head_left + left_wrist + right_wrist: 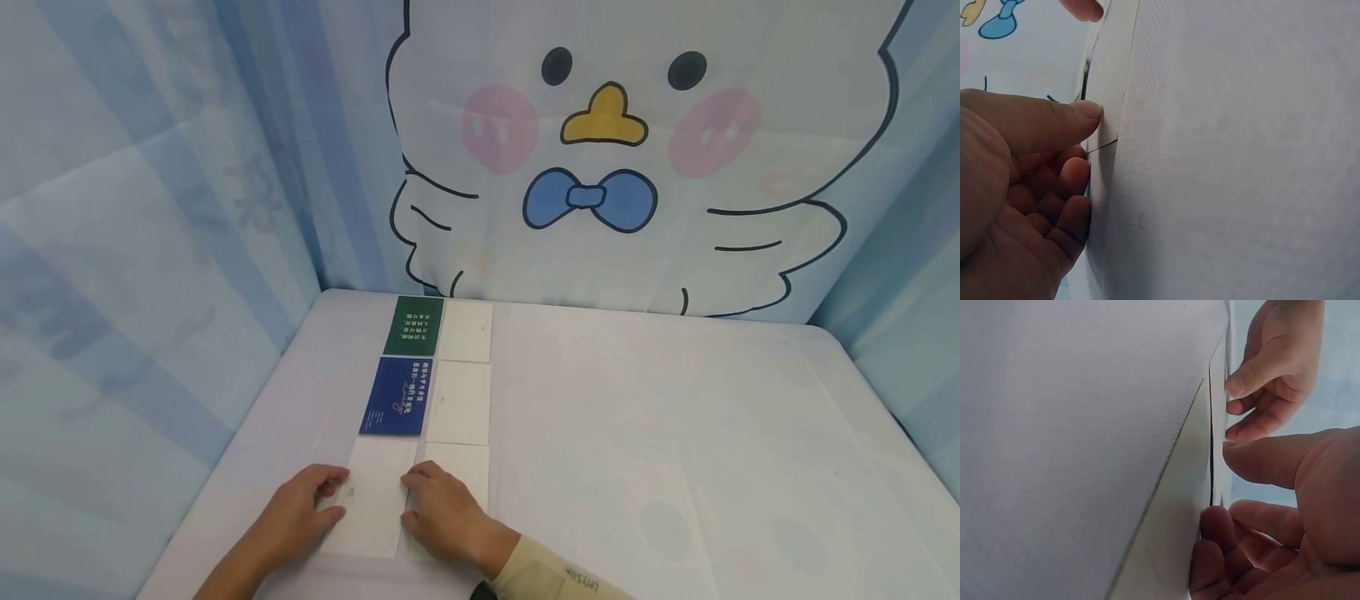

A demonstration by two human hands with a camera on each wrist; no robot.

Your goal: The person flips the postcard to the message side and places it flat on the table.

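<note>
While the left hand (296,518) and the right hand (450,517) are flanking a blank-looking white rectangular card (373,500), their thumbs and fingers are standing loosely apart at its side edges, neither hand closing round it. It is lying flat on the white cloth-covered table (637,433), just below a dark blue printed card (390,404). Squaring it well probably means nudging both sides evenly, without disturbing the adjoining white card (471,475) partly hidden by the right hand. No container is showing.

There are white cards (375,500), a green card (413,326), a blue card (390,400) and blue-striped curtains (112,108).
</note>
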